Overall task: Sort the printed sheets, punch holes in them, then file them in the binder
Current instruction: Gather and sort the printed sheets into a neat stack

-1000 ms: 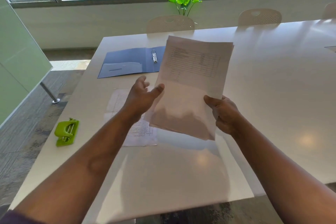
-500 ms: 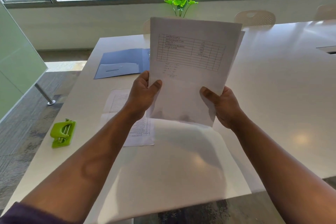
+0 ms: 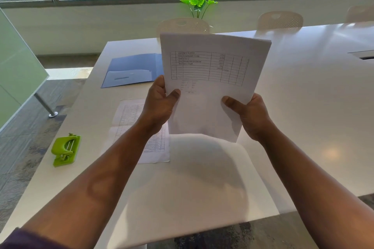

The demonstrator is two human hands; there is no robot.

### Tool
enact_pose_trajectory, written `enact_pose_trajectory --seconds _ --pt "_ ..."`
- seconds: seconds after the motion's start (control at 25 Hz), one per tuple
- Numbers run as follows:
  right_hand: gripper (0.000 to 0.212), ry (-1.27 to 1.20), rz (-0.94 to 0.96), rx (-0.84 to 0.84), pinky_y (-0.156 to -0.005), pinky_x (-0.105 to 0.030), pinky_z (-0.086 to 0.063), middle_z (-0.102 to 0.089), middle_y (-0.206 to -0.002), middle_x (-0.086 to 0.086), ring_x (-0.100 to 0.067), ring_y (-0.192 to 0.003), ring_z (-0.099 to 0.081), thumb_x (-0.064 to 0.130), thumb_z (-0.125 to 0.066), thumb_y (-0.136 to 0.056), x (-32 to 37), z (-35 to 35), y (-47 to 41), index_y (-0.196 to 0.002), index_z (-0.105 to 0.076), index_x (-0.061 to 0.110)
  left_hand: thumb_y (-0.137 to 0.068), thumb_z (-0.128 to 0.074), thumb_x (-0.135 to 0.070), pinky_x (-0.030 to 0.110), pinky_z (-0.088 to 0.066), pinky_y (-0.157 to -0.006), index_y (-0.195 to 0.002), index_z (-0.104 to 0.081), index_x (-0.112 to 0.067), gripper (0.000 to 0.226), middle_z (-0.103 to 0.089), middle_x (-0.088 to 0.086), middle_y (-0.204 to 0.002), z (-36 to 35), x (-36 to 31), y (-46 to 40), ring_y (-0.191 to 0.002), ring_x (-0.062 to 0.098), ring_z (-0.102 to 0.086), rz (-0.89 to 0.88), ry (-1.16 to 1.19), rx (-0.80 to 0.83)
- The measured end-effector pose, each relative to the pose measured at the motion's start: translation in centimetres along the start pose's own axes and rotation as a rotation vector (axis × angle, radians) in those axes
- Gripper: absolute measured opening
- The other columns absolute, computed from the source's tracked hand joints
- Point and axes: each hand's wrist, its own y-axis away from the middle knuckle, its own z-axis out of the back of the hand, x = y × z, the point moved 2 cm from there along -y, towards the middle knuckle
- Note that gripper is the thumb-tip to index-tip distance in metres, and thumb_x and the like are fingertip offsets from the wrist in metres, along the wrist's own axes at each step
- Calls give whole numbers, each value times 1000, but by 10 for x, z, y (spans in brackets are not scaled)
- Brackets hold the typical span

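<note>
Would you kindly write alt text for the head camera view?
Both hands, left hand and right hand, hold a stack of printed sheets upright above a white table. On it lie another printed sheet, an open blue binder and a green hole punch.

Both arms extended; left hand, right hand pinching, thumbs forward.

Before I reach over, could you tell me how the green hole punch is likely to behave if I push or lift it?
The hole punch sits flat on a broad base near the table edge, so it will probably slide, not tip or roll. It looks compact and rigid with a metal bar, so likely fairly heavy for its size. Pushed leftward, it could go off the edge.
</note>
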Motion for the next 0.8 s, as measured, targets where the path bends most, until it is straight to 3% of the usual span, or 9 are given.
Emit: enact_pose_trajectory --seconds 0.16,0.24,0.44,0.64,0.72,0.8 --pt "22 102 -66 7 -90 -51 -59 -79 -101 -7 -28 -92 -74 -1 -73 -87 -12 0 -1 -100 -76 17 -99 -58 1 50 -56 -100 -132 -53 -16 37 -69 2 -129 -2 14 2 -117 26 -68 90 96 81" --pt "22 115 -54 -6 -91 -51 -59 -79 -98 -5 -26 -91 -74 -2 -72 -88 -10 0 -4 -97 -77 18 -98 -62 -5 55 -54 -102 -133 -54 -17 37 -69 3 -130 -2 17 1 -118 30 -66 89 103 55" --pt "23 63 -86 -11 -91 -50 -59 -79 -98 -4 -24 -90 -74 -1 -73 -87 -18 1 -1 -102 -75 16 -83 -74 -21 52 -54 -102 -128 -63 -17 46 -73 4 -124 -11 22 12 -115 28 -69 149 197 51" --pt "15 27 -95 -29 -85 -41 -61 -79 -100 -5 -24 -90 -75 7 -72 -89 -20 8 1 -101 -75 15 -97 -67 -13 46 -57 -97 -124 -69 -14 27 -77 5 -118 -13 30 15 -110 28 -72 140 177 78" --pt "7 92 -114 -45 -81 -40 -61 -79 -94 -4 -22 -84 -74 12 -71 -93 -17 9 -3 -96 -76 15 -98 -66 -11 42 -59 -93 -121 -71 -15 24 -78 5 -115 -11 28 16 -107 27 -74 162 175 74" --pt "7 235 -121 -64 -68 -34 -59 -77 -79 1 -16 -68 -70 15 -70 -95 -21 9 -5 -90 -75 16 -98 -66 -12 38 -61 -88 -119 -71 -18 22 -78 3 -111 -9 28 16 -101 24 -75 199 103 90"
